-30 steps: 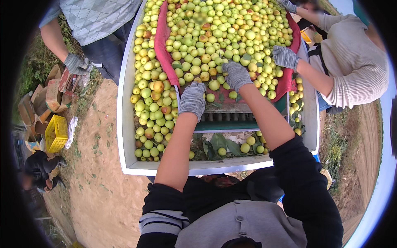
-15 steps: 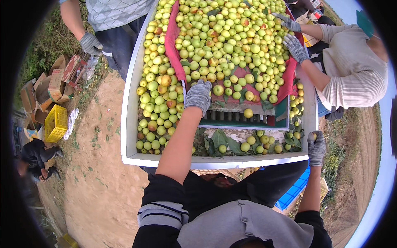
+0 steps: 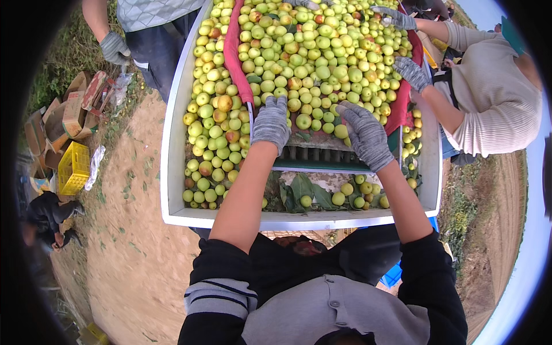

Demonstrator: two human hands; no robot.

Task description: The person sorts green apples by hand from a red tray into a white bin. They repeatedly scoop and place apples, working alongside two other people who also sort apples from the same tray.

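Note:
A long white-rimmed tray (image 3: 276,221) holds a heap of small, round yellow-green fruit (image 3: 310,54), some blushed orange. My gloved left hand (image 3: 271,122) rests palm down at the heap's near left, fingers stretched out next to the end of the red cloth edging (image 3: 237,63). My gloved right hand (image 3: 364,137) reaches over the heap's near right edge, its fingers extended against the fruit; the undersides of both hands are hidden. Between and below them runs a slatted green grate (image 3: 322,158). Green leaves (image 3: 305,187) and loose fruit lie in the tray's near end.
A co-worker's gloved hands (image 3: 411,73) touch the fruit on the right. Another person's gloved hand (image 3: 115,48) hangs outside the tray's far left. On the ground at left are cardboard boxes (image 3: 73,114) and a yellow crate (image 3: 73,168); a crouching person (image 3: 47,215) is nearby.
My right hand has left the tray's right rim and come inward over the fruit. My left hand has shifted slightly. Fruit near the grate has thinned, and another gloved hand appears at the far end.

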